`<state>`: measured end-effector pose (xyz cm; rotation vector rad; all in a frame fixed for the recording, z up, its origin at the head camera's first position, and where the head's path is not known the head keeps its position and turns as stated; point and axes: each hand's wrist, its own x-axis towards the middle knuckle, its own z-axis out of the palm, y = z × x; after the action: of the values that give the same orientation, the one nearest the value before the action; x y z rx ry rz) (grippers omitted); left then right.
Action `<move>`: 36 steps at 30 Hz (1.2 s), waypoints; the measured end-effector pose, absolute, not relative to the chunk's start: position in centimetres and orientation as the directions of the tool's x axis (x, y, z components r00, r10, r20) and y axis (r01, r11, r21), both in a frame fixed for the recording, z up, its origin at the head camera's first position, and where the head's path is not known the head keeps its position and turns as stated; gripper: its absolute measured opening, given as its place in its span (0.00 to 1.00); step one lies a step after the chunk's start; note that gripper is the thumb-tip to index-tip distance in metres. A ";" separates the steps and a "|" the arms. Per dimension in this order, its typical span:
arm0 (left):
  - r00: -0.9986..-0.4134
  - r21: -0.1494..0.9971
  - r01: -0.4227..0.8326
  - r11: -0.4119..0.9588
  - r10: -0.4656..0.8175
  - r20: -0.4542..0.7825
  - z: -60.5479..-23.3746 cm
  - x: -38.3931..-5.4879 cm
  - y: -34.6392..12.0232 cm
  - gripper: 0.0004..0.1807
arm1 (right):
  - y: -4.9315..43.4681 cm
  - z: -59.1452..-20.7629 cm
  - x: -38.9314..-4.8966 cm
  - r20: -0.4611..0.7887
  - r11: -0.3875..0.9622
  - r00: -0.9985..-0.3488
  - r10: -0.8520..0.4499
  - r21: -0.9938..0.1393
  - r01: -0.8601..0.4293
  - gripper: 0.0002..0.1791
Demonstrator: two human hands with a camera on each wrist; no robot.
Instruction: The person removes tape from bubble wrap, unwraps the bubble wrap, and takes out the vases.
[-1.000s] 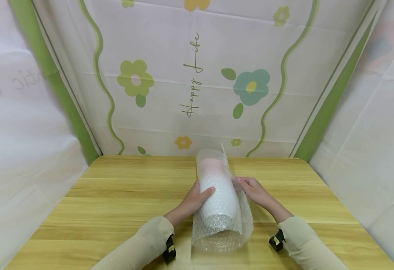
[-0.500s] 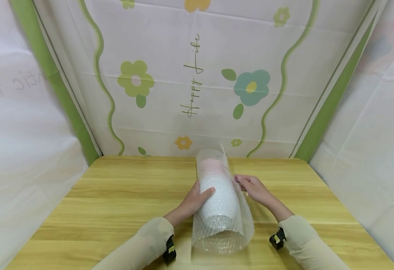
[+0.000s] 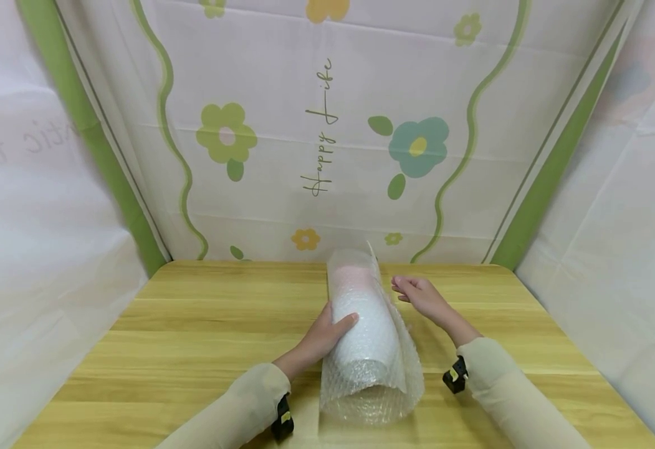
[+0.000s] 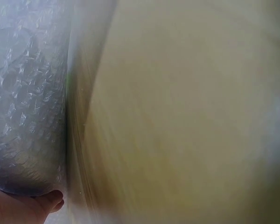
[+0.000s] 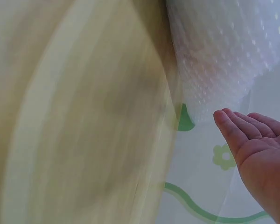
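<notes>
Your left hand [image 3: 323, 330] grips the bubble wrap [image 3: 366, 408], thumb on top. Inside the wrap is a white thing [image 3: 369, 333], pink at its far end, too covered up to name. The wrap's near end makes a wide mouth. It all rests on the wooden table [image 3: 209, 330]. Your right hand [image 3: 425, 299] holds nothing, fingers nearly straight, just beside the wrap. Behind hangs a flowery cloth [image 3: 271, 81].
</notes>
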<state>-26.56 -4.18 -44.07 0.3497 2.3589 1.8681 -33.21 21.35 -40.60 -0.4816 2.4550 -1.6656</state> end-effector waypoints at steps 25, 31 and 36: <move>-0.968 0.972 0.100 0.215 0.247 0.045 -43.9 -26.6 -4.1 0.44 | 19.1 -41.5 -36.0 0.025 0.417 -0.953 -0.301 -0.896 -0.155 0.32; -0.968 0.974 0.094 0.207 0.249 0.040 -43.8 -26.5 -4.0 0.44 | 18.8 -40.6 -35.5 0.041 0.443 -0.945 -0.325 -0.876 -0.190 0.34; -0.967 0.974 0.101 0.205 0.251 0.048 -43.8 -26.5 -4.0 0.44 | 18.8 -41.5 -36.2 0.031 0.466 -0.955 -0.296 -0.868 -0.173 0.35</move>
<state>-26.51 -4.04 -43.79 0.3440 2.3418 1.8773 -36.15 18.83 -41.50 -0.4146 2.5819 -1.5060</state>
